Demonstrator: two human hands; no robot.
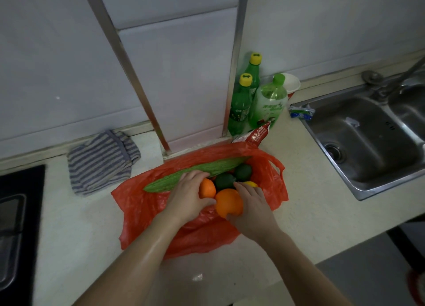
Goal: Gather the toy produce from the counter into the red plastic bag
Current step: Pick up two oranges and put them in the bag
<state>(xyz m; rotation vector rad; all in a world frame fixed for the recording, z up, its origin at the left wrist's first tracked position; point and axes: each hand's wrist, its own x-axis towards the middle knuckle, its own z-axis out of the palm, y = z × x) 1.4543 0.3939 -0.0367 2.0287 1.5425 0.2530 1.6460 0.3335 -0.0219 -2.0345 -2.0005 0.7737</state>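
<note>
The left hand [187, 194] is curling round a small orange [207, 188]. The right hand [250, 209] is gripping a big orange [228, 202]. Both are over the red bag [142, 204] on the worktop [305, 190]. A long green gourd [174, 179] is lying across just past the left hand. A striped cloth [101, 161] is sitting further left.

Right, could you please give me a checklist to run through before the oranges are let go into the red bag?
1. Left hand grips the small orange: ok.
2. Right hand grips the large orange: ok.
3. Both oranges are over the red bag: ok.
4. Green gourd fully inside the bag: cannot tell; it lies slantwise across the bag.
5. Toy produce left on the counter: none in view, ok.
</note>
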